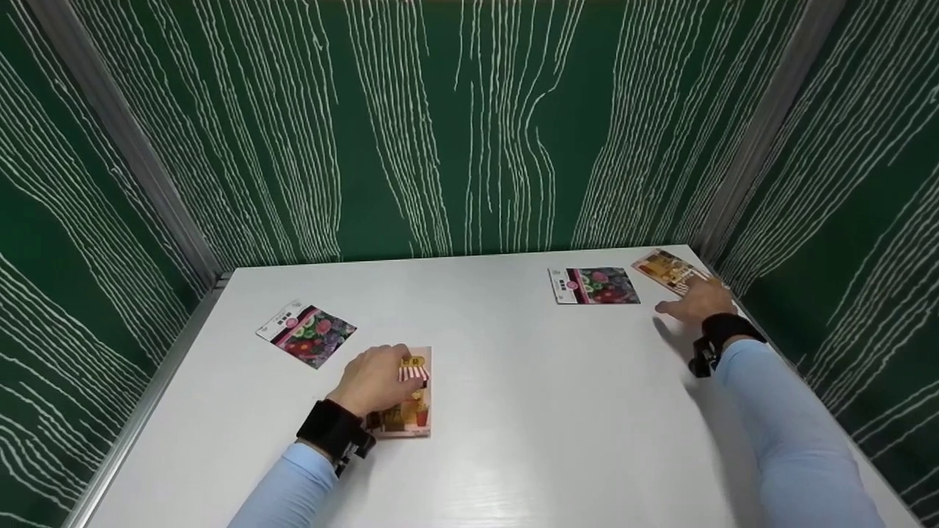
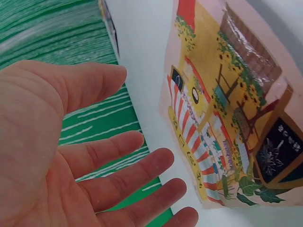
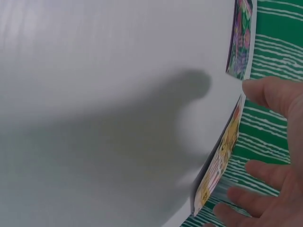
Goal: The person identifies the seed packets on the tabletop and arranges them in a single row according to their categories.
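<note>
At the near left of the white table [image 1: 499, 469], I have the left hand [image 1: 373, 380] over the near shopfront-printed card [image 1: 417, 412], its thumb and fingers apart in the wrist view and pinching nothing; whether any fingertip touches the card, I cannot tell from here. My worry is how flat that card lies: if I close without getting under an edge, the fingertips would likely just skid it over the smooth top. Just beyond lies the left flower-printed card [image 1: 314, 335], set askew, and a wide sweep of the knuckles could knock it further round. Across the table, the right hand [image 1: 703, 302] has its thumb well away from its loosely bent fingers, with nothing gripped. The thumb points toward the right flower-printed card [image 1: 598, 286], and a careless leftward move might clip its corner. Farthest off is the far shopfront-printed card [image 1: 662, 268], one end hidden under the fingers in the head view. It lies close to the right edge, so an outward push would probably slide it off the top or jam it against the green side wall [image 1: 866, 183].
</note>
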Tool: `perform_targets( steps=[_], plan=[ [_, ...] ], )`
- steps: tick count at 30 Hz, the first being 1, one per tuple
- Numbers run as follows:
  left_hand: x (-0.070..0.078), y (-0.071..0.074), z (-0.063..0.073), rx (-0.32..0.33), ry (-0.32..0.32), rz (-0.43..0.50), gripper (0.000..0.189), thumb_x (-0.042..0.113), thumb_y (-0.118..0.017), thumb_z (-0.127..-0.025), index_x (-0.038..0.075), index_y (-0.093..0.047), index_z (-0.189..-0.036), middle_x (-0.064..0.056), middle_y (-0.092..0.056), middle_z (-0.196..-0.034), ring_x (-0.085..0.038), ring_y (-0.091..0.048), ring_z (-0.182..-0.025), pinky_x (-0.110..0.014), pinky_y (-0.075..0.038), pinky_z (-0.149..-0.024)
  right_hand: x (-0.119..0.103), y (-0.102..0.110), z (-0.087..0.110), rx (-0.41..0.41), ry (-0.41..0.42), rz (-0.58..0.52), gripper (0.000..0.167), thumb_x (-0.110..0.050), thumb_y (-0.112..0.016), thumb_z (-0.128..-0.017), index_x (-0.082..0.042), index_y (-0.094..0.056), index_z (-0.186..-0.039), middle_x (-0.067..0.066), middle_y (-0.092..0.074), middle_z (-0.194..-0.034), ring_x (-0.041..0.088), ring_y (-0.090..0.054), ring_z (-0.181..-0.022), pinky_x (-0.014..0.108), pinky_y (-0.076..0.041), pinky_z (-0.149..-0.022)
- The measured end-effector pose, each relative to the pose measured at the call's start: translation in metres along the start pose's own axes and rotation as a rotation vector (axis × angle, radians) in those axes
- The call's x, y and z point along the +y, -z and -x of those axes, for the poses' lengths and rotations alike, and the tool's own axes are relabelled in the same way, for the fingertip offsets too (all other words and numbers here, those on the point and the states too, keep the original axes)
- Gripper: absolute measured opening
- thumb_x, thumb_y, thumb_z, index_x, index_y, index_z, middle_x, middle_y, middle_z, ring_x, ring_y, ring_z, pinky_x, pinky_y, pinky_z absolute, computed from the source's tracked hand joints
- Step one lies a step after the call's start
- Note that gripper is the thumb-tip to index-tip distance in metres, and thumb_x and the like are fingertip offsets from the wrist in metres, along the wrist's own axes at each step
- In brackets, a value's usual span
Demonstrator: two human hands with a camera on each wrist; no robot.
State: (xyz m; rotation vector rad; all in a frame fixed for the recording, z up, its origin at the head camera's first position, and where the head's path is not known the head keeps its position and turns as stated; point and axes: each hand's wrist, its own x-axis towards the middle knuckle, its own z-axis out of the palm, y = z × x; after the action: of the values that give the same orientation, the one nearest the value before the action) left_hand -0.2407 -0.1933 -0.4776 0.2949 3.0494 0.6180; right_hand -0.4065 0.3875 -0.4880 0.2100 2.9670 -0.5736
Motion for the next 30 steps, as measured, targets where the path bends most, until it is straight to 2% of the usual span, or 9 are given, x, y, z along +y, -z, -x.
perform_targets(
  steps=[3,7,11,15,19,25,30],
  plan=[
    [0.002,-0.002,-0.001,0.002,-0.01,-0.004,0.048,0.035,-0.084,-0.098,0.002,-0.075,-0.132,-0.014,-0.08,-0.109,-0.025,-0.069,-0.094,-0.05,-0.059,-0.084,0.007,0.0,0.001,-0.039,0.003,-0.016,0.106,-0.056,-0.07,-0.099,0.019,-0.032,-0.163,0.052,-0.038,-0.158,0.067,-0.043,-0.144,0.078,-0.043,-0.121],
    [0.003,-0.006,-0.001,-0.006,-0.022,0.001,0.049,0.035,-0.084,-0.097,0.001,-0.075,-0.132,-0.015,-0.08,-0.111,-0.026,-0.07,-0.095,-0.051,-0.061,-0.086,0.01,-0.003,0.006,-0.095,-0.013,-0.044,0.107,-0.059,-0.072,-0.099,0.02,-0.036,-0.161,0.048,-0.045,-0.159,0.061,-0.051,-0.14,0.073,-0.046,-0.121],
    [0.003,-0.007,-0.002,0.002,-0.035,0.001,0.049,0.034,-0.084,-0.097,0.0,-0.075,-0.132,-0.017,-0.081,-0.114,-0.03,-0.074,-0.1,-0.054,-0.063,-0.089,0.006,-0.005,0.01,-0.1,-0.014,-0.023,0.103,-0.059,-0.072,-0.1,0.02,-0.042,-0.158,0.045,-0.052,-0.157,0.058,-0.057,-0.136,0.071,-0.051,-0.118],
    [0.003,-0.006,-0.004,0.015,-0.047,-0.003,0.046,0.032,-0.084,-0.097,0.001,-0.076,-0.129,-0.017,-0.081,-0.112,-0.031,-0.075,-0.1,-0.054,-0.062,-0.087,-0.001,-0.002,0.019,-0.115,0.006,0.017,0.097,-0.06,-0.067,-0.103,0.021,-0.046,-0.153,0.045,-0.058,-0.15,0.06,-0.06,-0.132,0.071,-0.053,-0.112],
    [0.003,-0.005,-0.005,0.0,-0.042,-0.002,0.048,0.033,-0.084,-0.097,0.0,-0.075,-0.132,-0.017,-0.081,-0.112,-0.031,-0.074,-0.1,-0.053,-0.061,-0.087,-0.01,0.002,0.029,-0.148,0.012,0.059,0.096,-0.065,-0.061,-0.106,0.021,-0.049,-0.147,0.045,-0.062,-0.142,0.059,-0.061,-0.123,0.071,-0.056,-0.106],
    [0.002,-0.007,-0.005,0.0,-0.037,-0.003,0.048,0.031,-0.087,-0.095,-0.001,-0.075,-0.13,-0.018,-0.081,-0.113,-0.033,-0.075,-0.101,-0.054,-0.063,-0.088,-0.017,0.002,0.035,-0.167,-0.011,0.088,0.099,-0.069,-0.053,-0.108,0.02,-0.052,-0.149,0.044,-0.063,-0.145,0.051,-0.067,-0.119,0.07,-0.056,-0.109],
    [0.0,-0.007,-0.004,-0.027,-0.019,-0.004,0.052,0.032,-0.088,-0.093,0.0,-0.073,-0.131,-0.017,-0.081,-0.113,-0.032,-0.074,-0.101,-0.053,-0.063,-0.089,-0.019,0.007,0.033,-0.179,-0.01,0.093,0.091,-0.067,-0.052,-0.109,0.019,-0.066,-0.135,0.038,-0.075,-0.124,0.042,-0.07,-0.099,0.062,-0.062,-0.095]
  ],
)
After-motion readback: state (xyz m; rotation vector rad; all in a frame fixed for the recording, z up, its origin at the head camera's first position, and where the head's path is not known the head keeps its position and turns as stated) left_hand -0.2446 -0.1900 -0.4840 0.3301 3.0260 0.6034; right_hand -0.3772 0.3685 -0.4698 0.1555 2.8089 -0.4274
